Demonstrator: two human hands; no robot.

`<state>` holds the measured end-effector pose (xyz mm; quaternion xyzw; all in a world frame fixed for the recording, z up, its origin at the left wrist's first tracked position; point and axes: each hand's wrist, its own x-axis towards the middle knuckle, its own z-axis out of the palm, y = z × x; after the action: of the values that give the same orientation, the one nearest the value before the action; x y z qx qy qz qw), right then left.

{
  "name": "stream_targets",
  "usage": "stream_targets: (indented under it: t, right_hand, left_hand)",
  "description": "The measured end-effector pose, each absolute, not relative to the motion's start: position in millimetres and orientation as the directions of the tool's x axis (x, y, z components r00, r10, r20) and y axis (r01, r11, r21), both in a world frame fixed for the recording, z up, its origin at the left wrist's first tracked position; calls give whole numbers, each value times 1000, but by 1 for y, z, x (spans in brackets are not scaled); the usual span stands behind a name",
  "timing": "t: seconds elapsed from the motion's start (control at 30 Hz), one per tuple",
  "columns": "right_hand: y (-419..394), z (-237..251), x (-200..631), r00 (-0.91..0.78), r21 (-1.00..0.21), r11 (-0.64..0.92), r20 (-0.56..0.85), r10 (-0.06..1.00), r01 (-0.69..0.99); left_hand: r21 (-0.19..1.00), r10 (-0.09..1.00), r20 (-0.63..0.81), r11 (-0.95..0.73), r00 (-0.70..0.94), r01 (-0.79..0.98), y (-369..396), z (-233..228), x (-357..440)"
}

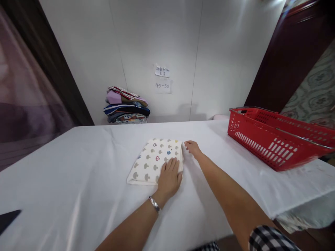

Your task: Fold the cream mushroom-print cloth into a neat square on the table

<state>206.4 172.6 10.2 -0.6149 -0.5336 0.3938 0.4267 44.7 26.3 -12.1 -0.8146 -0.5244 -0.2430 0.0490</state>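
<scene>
A white cloth (149,155) printed with grey, blue and red mushrooms lies folded into a neat, flat bundle on the white-covered table. My left hand (169,178) rests flat on its near right part, fingers stretched out and pointing away from me; a silver bracelet circles that wrist. At the far right corner of the bundle, my right hand (193,147) has its fingers bent together at the edge, seemingly pinching the fabric. The fingertips there are small, so the exact hold is hard to make out.
Against the wall at the back left stands a stack of folded textiles (127,106). A red plastic basket (261,143) with metal handles sits on the right of the table (78,167). Paper notes (163,86) are stuck to the wall. A dark flat object (9,219) shows at the lower left.
</scene>
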Motion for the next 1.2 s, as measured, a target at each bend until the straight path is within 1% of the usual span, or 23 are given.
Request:
stream_targets:
  t: [0.13, 0.3, 0.4, 0.57, 0.67, 0.8, 0.97, 1.03, 1.1, 1.2]
  right_hand:
    - [202, 2, 199, 112, -897, -23, 30, 993, 441]
    - [227, -7, 191, 88, -821, 47, 117, 989, 569]
    - [232, -18, 191, 86, -775, 46, 129, 988, 631]
    - [233, -25, 201, -9, -698, 71, 92, 996, 712]
    - [236, -13, 201, -89, -637, 117, 76, 993, 762]
    - [242, 4, 185, -216, -556, 222, 77, 973, 801]
    - [244, 12, 164, -414, -489, 340, -46, 909, 803]
    - [242, 13, 163, -429, -442, 344, -107, 897, 828]
    - [240, 15, 167, -405, -389, 322, -153, 901, 863]
    - [231, 17, 186, -338, -329, 269, -173, 925, 905]
  left_hand:
    - [161, 853, 383, -441, 355, 883, 27, -14, 46]
    - [165, 856, 385, -431, 344, 887, 26, -16, 47]
    - [165, 858, 387, -424, 337, 891, 26, -18, 48]
    - [171, 865, 369, -423, 341, 890, 26, -19, 49]
    - [183, 877, 335, -420, 345, 889, 26, -18, 49]
    - [218, 897, 275, -408, 346, 886, 26, -14, 49]
    - [276, 908, 225, -408, 354, 870, 23, -11, 47]
    - [290, 896, 234, -436, 379, 852, 22, -12, 46]
    - [302, 886, 239, -456, 397, 837, 20, -13, 44]
    - [320, 861, 236, -507, 450, 801, 20, -11, 41]
